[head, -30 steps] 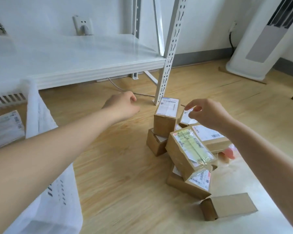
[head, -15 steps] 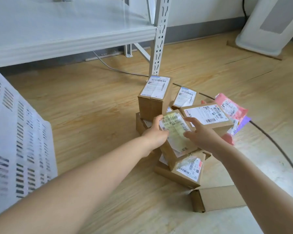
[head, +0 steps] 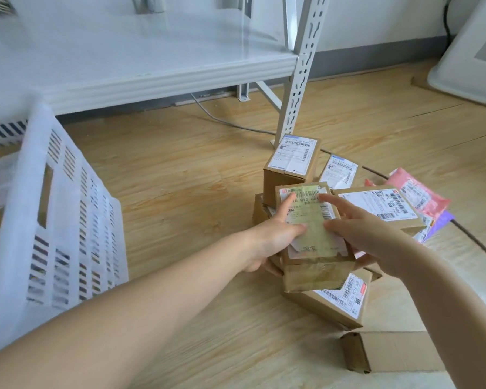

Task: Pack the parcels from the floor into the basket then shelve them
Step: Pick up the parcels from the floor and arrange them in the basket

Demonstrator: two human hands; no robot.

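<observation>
your left hand (head: pixel 275 234) and right hand (head: pixel 368 234) both clamp the same cardboard parcel (head: pixel 312 240) in the centre of the frame, the one with a yellow-green taped label on its top face. the left thumb and forefinger lie on the top face with the other fingers curled under the left side; the right hand presses fingers on top and wraps under the right side. whether the parcel is clear of the pile beneath it, i cannot tell.

the rest of the parcel pile sits on the wooden floor (head: pixel 180 192) right of centre: a tall box with a white label (head: pixel 291 164) just above your hands, a flat labelled box (head: pixel 376 206) touching the held parcel's right side, a pink mailer bag (head: pixel 415 196) at the far right of the pile, another labelled box (head: pixel 340 301) just below the held one, and a plain cardboard box (head: pixel 390 355) lying apart at the lower right.

the white slotted plastic basket (head: pixel 59 214) stands at the left edge of the frame, well apart from the pile. the white metal shelf (head: pixel 141 60) fills the upper left, its perforated upright post (head: pixel 300 68) coming down just behind the tall box
</observation>
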